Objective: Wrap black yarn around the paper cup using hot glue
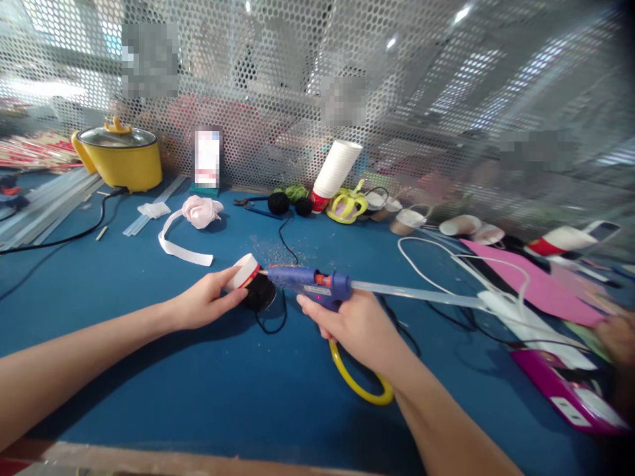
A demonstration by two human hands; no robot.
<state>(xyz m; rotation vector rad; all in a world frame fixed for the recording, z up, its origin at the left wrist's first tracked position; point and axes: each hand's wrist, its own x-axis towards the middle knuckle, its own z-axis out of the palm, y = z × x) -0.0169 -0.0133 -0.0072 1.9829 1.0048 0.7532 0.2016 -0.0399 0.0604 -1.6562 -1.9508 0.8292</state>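
Observation:
My left hand (206, 301) pinches a small white paper cup with a red band (243, 270), tipped on its side over a black pompom (260, 293) on the blue table (149, 370). My right hand (354, 325) grips a blue hot glue gun (312, 283). The gun's nozzle points left and touches the cup's rim. A clear glue stick (411, 294) pokes out of the gun's back toward the right. A yellow ring (357, 383) lies under my right wrist.
A yellow pot (119, 155) stands at the back left beside clear glue sticks (44, 201). A pink ribbon flower (198, 211), a stack of paper cups (335, 168), black pompoms (278, 202), a white power strip (516, 317) and pink sheets (526, 281) lie around. Another person's hand (618, 334) shows at the right edge.

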